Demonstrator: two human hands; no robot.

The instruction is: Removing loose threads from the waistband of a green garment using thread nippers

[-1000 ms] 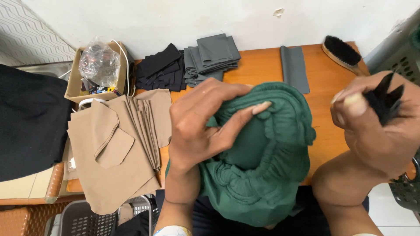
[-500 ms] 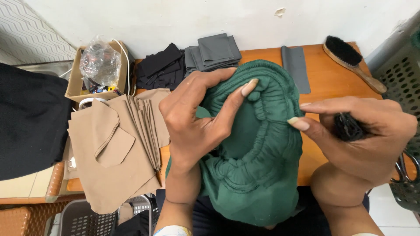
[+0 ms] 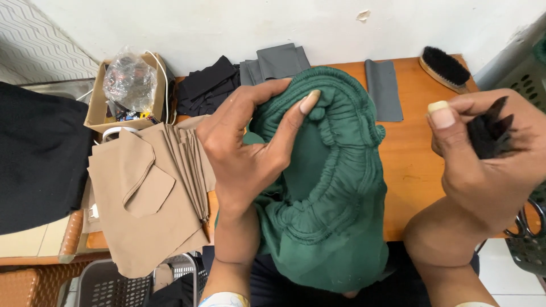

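My left hand [image 3: 250, 153] grips a green ruched fabric piece [image 3: 327, 193] with a gathered elastic edge, thumb pressed on its upper rim. It hangs over the front of the orange wooden table [image 3: 418, 159] toward my lap. My right hand [image 3: 486, 153] is off to the right, clear of the green fabric, closed around a small black scrap of cloth [image 3: 490, 133] whose points stick out between the fingers.
A stack of tan fabric pieces [image 3: 145, 196] lies at the left. Behind are black cloth [image 3: 205, 91], folded grey cloth [image 3: 276, 62], a grey strip [image 3: 384, 88], a black brush [image 3: 446, 67], and a cardboard box with a plastic bag [image 3: 128, 85]. Plastic baskets stand at right [image 3: 526, 74].
My right hand drew away from the green fabric to the right, still holding the black scrap. My left hand kept its grip on the fabric's rim.
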